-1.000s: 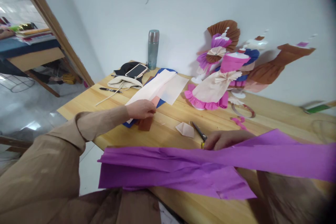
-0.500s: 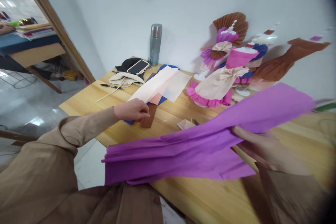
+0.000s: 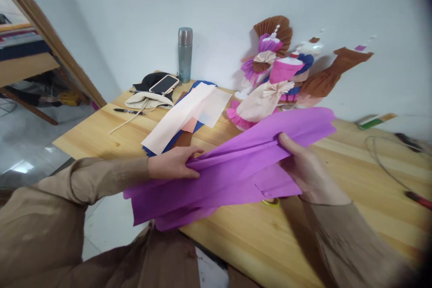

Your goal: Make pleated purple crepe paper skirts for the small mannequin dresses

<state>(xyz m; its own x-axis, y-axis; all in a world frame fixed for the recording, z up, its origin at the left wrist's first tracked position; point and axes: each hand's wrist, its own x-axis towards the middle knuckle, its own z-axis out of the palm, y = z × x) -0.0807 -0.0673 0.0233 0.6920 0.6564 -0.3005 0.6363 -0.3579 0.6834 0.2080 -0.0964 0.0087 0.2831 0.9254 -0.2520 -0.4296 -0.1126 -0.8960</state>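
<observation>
A long, folded sheet of purple crepe paper (image 3: 232, 162) slants across the view above the table's front edge. My right hand (image 3: 308, 168) grips it near its right end, thumb on the front face and the other fingers behind. My left hand (image 3: 175, 163) is at the upper edge of the paper toward its left side, thumb and forefinger spread with the edge between them. Part of a yellow ring-shaped thing (image 3: 271, 202) shows beneath the sheet. Behind the left hand lie flat strips of cream paper (image 3: 178, 117), with blue, pink and brown pieces under them.
Small dress forms in paper outfits, including a pink and cream dress (image 3: 266, 99), stand by the wall. A steel flask (image 3: 185, 54), a phone (image 3: 164, 84) on a cap, and a pen (image 3: 130, 111) are at the back left. A cable (image 3: 381, 162) lies at right.
My left hand has moved from above the table to the purple paper's upper edge. The right hand has shifted left with the paper, and the view has turned to the right.
</observation>
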